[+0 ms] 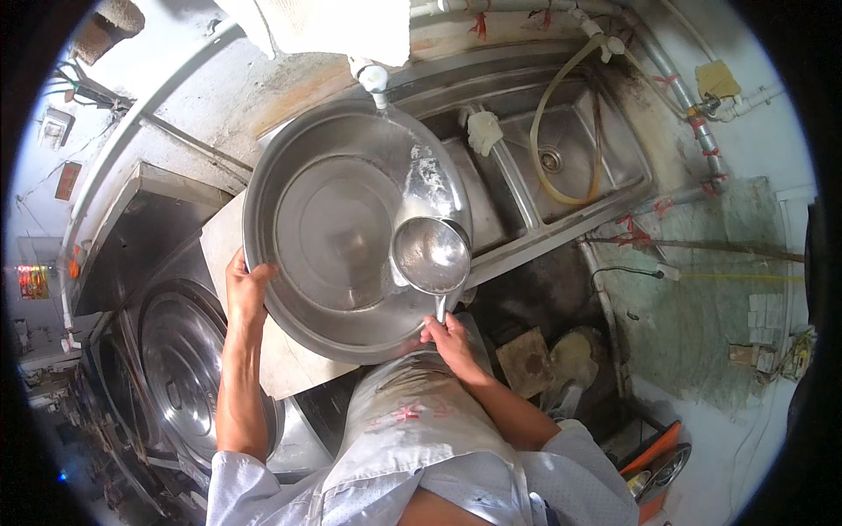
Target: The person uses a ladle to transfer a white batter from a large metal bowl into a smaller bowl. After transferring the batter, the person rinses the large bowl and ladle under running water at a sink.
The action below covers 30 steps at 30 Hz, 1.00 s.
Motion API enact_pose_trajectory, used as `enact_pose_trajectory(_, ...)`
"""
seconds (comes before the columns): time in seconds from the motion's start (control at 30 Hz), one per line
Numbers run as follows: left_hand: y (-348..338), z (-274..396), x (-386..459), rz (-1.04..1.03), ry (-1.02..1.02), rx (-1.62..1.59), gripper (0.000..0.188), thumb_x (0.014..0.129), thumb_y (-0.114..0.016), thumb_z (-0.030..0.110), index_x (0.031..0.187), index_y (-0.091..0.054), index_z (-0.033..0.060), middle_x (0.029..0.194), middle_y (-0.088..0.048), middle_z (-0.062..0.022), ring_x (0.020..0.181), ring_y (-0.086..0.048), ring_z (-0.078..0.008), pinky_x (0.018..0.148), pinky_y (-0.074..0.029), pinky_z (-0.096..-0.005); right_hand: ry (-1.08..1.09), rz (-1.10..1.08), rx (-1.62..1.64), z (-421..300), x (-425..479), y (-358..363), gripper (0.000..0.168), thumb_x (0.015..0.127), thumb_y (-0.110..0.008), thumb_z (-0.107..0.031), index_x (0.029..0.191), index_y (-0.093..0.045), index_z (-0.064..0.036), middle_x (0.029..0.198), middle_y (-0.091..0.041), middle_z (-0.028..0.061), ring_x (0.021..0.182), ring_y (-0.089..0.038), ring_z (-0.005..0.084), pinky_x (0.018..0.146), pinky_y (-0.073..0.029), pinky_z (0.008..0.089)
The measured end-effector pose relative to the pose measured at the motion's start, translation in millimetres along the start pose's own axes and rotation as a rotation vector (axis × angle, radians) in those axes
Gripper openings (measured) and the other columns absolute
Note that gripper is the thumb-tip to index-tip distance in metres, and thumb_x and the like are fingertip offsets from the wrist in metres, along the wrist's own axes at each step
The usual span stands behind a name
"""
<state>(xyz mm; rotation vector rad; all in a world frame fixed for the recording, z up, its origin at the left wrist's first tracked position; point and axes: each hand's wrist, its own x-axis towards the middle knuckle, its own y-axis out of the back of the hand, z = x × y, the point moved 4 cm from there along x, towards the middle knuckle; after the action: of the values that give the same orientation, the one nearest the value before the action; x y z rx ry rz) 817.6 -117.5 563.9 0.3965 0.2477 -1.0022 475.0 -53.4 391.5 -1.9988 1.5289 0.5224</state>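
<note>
A large round stainless steel basin (pixel 355 329) lies before me, partly over a sink. My left hand (pixel 248 289) grips its left rim, thumb on the inside. With my right hand (pixel 448 335) I hold the handle of a metal ladle (pixel 431 255), its round bowl over the basin's right side. Beyond the ladle, a streak of whitish wet residue runs along the basin's inner wall. A white tap (pixel 374 79) points down at the far rim. Whether water is running from it I cannot tell.
To the right is a stainless steel double sink (pixel 585 151) with a looped hose (pixel 536 131) and a pale cloth (pixel 485 133) on its divider. A pale board (pixel 296 371) lies under the basin. On the left stands a large round metal lid (pixel 184 368).
</note>
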Motion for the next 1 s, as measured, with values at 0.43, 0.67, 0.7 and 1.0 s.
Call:
enact_pose_trajectory(0.43, 13.2, -22.7, -38.3, 0.172, -0.001, -0.197, 0.034, 0.066, -0.050, -0.008, 0.097, -0.062, 0.0007, 0.082, -0.063, -0.0015, 0.071, -0.057, -0.0110, 0.070, -0.046, -0.0260, -0.154, 0.118, -0.099, 4.7, -29.4, 65.6, 0.030, 0.091, -0.060, -0.029, 0.073, -0.050, -0.007, 0.058, -0.053, 0.0009, 0.048, -0.049, 0.0084, 0.046, -0.041, 0.0243)
enact_pose_trajectory(0.67, 6.3, -35.7, -57.9, 0.280, -0.043, -0.308, 0.031, 0.068, -0.051, -0.007, 0.097, -0.060, 0.0001, 0.083, -0.063, -0.0025, 0.070, -0.057, -0.0109, 0.068, -0.046, -0.0257, -0.106, 0.281, -0.069, -4.2, -16.3, 86.0, 0.029, 0.092, -0.058, -0.032, 0.078, -0.052, -0.008, 0.057, -0.040, -0.0053, 0.046, -0.039, 0.0052, 0.043, -0.040, 0.0242)
enact_pose_trajectory(0.7, 4.3, -35.4, -59.5, 0.290, -0.041, -0.310, 0.031, 0.068, -0.051, -0.007, 0.097, -0.060, 0.0000, 0.084, -0.063, -0.0025, 0.070, -0.057, -0.0108, 0.068, -0.046, -0.0257, -0.090, 0.292, -0.067, -6.2, -13.3, 90.1, 0.028, 0.092, -0.058, -0.032, 0.079, -0.052, -0.007, 0.057, -0.039, -0.0056, 0.047, -0.038, 0.0051, 0.043, -0.040, 0.0240)
enact_pose_trajectory(1.0, -11.4, -43.9, -56.4, 0.300, -0.066, -0.386, 0.026, 0.069, -0.052, -0.007, 0.093, -0.059, -0.0002, 0.081, -0.062, -0.0019, 0.070, -0.055, -0.0096, 0.068, -0.045, -0.0247, -0.119, 0.356, -0.115, -13.5, 6.2, 110.7, 0.034, 0.090, -0.058, -0.036, 0.081, -0.054, -0.004, 0.059, -0.043, -0.0017, 0.049, -0.044, 0.0087, 0.045, -0.043, 0.0257)
